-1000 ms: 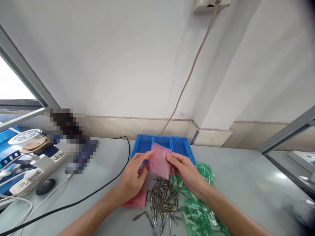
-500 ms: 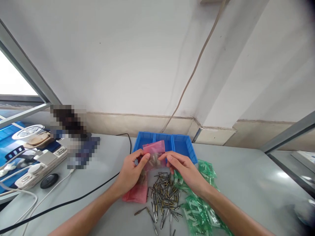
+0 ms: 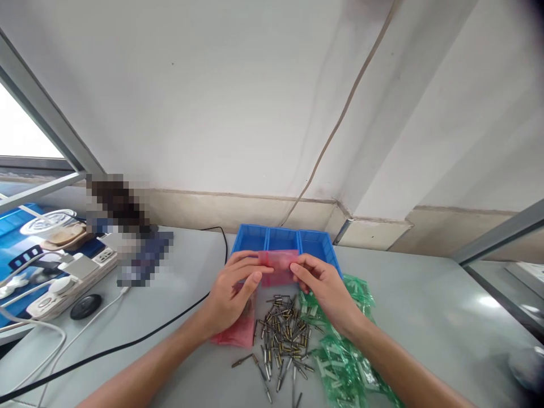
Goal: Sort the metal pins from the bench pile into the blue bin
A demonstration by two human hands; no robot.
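A small pink plastic bag (image 3: 280,268) is held up between my two hands, in front of the blue bin. My right hand (image 3: 325,286) pinches its right edge between thumb and fingers. At the left end, the fingers of my left hand (image 3: 232,292) lie across the bag with the thumb close below. Under my left hand, more pink bags (image 3: 238,333) rest on the table. Loose metal pins with brass-coloured parts (image 3: 284,334) are heaped between my forearms. Green plastic bags with pale pieces inside (image 3: 340,368) lie beside and partly beneath my right arm.
The blue bin (image 3: 314,243) has three compartments and stands near the wall. A black cable (image 3: 140,341) crosses the table on the left. Further left are a power strip (image 3: 70,289), a black round object (image 3: 85,306) and a blurred-out area. Metal frame bars (image 3: 501,235) flank the table.
The pink bag has turned more level and shifted right and slightly down. My left fingers have stretched across its left end, and my right hand has taken hold of its right edge.
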